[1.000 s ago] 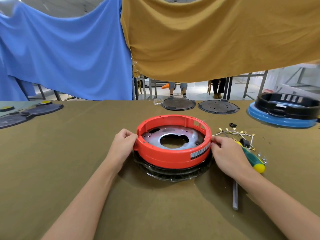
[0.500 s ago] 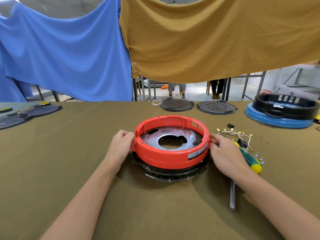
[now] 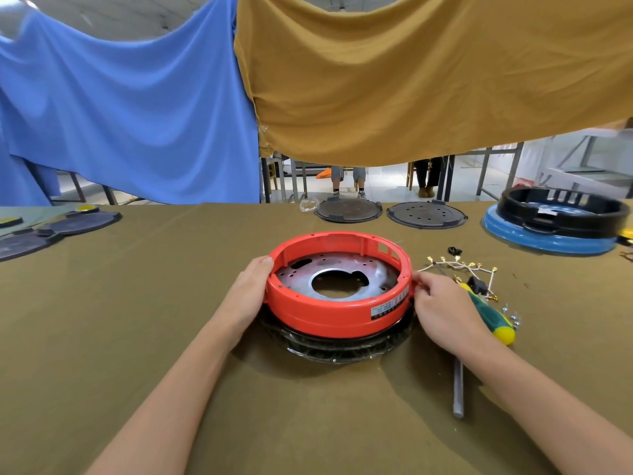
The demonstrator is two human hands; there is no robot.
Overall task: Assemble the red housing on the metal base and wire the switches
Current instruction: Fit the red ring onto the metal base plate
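My left hand (image 3: 251, 289) and right hand (image 3: 445, 310) grip the red housing (image 3: 337, 311) at nine and three o'clock — fingers curled on its rim — metal base (image 3: 342, 274) inside.

I see two bare forearms reaching in from the bottom edge, with no sleeves anywhere in view. My left hand (image 3: 251, 287) and right hand (image 3: 445, 311) are ungloved, without rings, watch or wristband, nails cut short.

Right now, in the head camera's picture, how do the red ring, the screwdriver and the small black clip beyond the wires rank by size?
1. red ring, by far the largest.
2. screwdriver, its shaft partly hidden under the right hand.
3. small black clip, the smallest; it lies farther off, but the gap is too wide for that to matter.
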